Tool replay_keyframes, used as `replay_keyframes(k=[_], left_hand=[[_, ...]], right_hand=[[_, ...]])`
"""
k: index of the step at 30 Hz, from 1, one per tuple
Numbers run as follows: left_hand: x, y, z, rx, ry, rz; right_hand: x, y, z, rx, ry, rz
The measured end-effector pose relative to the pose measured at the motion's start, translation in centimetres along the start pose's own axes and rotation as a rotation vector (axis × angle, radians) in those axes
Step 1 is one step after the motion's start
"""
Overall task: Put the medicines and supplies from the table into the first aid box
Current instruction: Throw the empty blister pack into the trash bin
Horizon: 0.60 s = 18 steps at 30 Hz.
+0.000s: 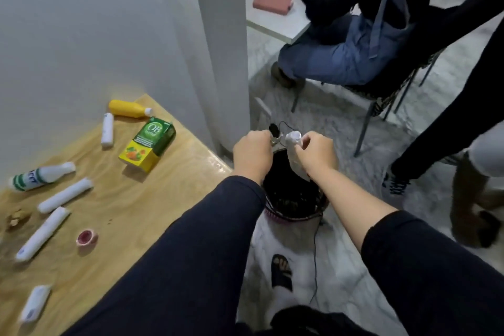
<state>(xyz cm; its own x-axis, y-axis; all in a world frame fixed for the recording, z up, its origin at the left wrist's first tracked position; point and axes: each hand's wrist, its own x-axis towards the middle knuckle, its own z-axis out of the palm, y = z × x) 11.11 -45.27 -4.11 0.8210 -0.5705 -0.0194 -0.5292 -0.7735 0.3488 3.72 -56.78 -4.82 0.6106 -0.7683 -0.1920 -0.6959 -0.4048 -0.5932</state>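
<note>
Both my hands are held out past the table's right edge, above a dark bin (294,199) on the floor. My left hand (253,154) is closed on a small clip with a thin black wire. My right hand (317,155) grips a white crumpled wrapper (294,150) that hangs over the bin. On the wooden table (163,199) lie a yellow bottle (128,108), a green and yellow box (148,143), a green-striped white bottle (41,175), several white tubes (65,195) and a pink tape roll (87,237). No first aid box is in view.
A white wall and pillar (221,49) stand behind the table. A person sits on a chair (381,90) at the back right, and another person's legs (463,158) stand at the right. My foot (281,271) is on the floor near the bin.
</note>
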Motion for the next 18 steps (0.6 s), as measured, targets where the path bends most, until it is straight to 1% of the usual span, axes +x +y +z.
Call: replay_keyframes(k=[3,5,7,11,14,18], left_hand=[[2.2,1.7,4.0,-0.039,-0.109,-0.029],[2.8,2.2,5.6,-0.058,-0.169,-0.048],[4.7,3.3,8.5,-0.069,-0.238,-0.079],[6.0,3.6,10.4,-0.102,-0.309,-0.076],[6.3,2.9,11.3,-0.032,-0.362,-0.068],[5.8,1.7,10.6,0.101,-0.396,-0.051]], right_hand=[[3.2,3.0,0.7,-0.043,-0.041,0.061],[4.1,4.2,1.1,-0.033,-0.066,0.080],[7.0,6.2,2.2,-0.035,-0.082,0.138],[8.9,7.9,3.4,-0.030,-0.167,0.153],[9.4,9.0,4.1,-0.093,-0.262,0.200],[8.7,8.5,4.4,-0.162,-0.329,0.151]])
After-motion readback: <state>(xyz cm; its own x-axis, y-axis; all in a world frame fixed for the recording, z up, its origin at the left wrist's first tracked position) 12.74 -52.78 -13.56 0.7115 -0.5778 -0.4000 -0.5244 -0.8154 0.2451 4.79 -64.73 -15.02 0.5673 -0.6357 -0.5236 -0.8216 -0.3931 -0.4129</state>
